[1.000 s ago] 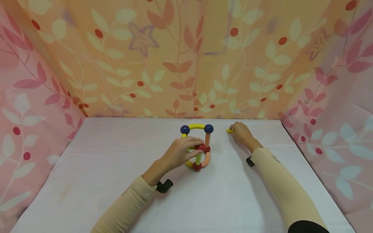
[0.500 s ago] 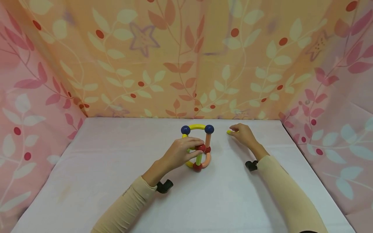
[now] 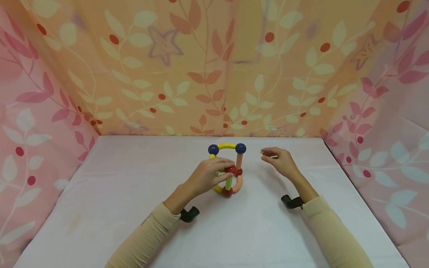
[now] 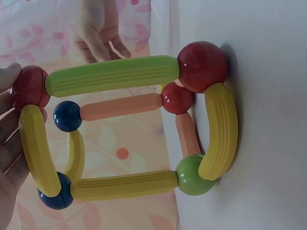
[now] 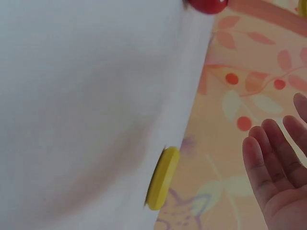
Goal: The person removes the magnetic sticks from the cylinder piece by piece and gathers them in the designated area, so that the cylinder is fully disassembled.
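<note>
A frame of magnetic rods and balls stands upright on the white table. My left hand [image 3: 204, 176] pinches its top front red ball [image 4: 29, 88] between thumb and fingers. Under that ball runs a green rod [image 4: 112, 75] down to a lower red ball [image 4: 203, 66]. Two blue balls [image 3: 240, 148] sit at the top back, joined by a curved yellow rod [image 3: 226, 145]. A green ball [image 4: 193, 176] is at the base. To the right of the frame, my right hand [image 3: 283, 163] hovers with fingers extended, holding nothing. A loose yellow rod [image 5: 163, 178] lies on the table beyond it.
White cloth [image 3: 100, 201] covers the table. A patterned yellow-orange curtain [image 3: 201, 74] hangs behind the back edge, and pink curtains [image 3: 395, 123] stand at both sides. Black wrist cameras [image 3: 190, 214] stick out from both sleeves.
My right hand has let go of the yellow rod, and its fingers have spread. It has drawn back toward me, leaving the rod on the table. The left hand and frame stay put.
</note>
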The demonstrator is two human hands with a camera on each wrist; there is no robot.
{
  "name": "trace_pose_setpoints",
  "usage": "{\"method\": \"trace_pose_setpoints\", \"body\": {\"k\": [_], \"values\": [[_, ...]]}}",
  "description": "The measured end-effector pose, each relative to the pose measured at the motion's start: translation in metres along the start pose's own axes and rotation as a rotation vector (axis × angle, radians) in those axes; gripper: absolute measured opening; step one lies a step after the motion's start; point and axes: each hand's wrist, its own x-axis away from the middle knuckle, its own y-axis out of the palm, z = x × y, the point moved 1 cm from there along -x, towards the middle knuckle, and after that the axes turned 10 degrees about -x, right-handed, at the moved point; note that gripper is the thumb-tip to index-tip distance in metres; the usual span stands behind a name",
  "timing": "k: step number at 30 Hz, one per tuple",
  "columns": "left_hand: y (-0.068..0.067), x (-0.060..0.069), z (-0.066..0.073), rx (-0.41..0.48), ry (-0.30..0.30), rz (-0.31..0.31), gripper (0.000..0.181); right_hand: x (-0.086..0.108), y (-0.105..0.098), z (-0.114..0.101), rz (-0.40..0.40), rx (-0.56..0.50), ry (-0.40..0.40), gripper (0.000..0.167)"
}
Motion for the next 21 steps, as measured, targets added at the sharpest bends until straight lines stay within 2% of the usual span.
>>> {"method": "trace_pose_setpoints", "body": {"k": [9,15,21], "values": [[0.001,0.000,0.000,-0.014,0.020,0.011,0.035,0.022,0.008,-0.025,-0.034,-0.130,-0.022,0.036],[0.001,0.000,0.000,-0.016,0.008,0.010,0.037,0.031,0.019,-0.037,-0.083,-0.202,-0.032,0.034],[0.001,0.001,0.001,-0.058,0.048,0.060,0.038,0.037,0.032,-0.049,-0.130,-0.289,-0.083,0.033]]}}
